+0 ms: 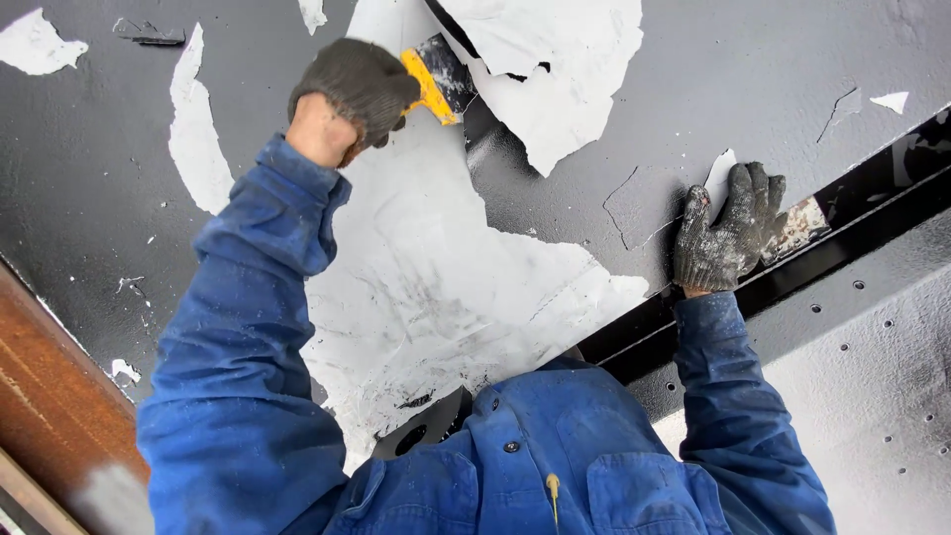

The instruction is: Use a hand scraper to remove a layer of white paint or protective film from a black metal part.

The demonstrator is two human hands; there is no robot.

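Glossy black paint (pixel 693 89) peels off a matt white metal panel (pixel 436 287).

The scraper (pixel 436 84) lies against the panel (pixel 693 89) at far centre, gripped by the left hand (pixel 357 84), while the right hand (pixel 728 233) rests flat to the right, just beside the beam (pixel 872 213) (running diagonally rightward).

The dark grey painted metal surface (pixel 693 89) has large white patches (pixel 436 287) where the paint is peeled off.
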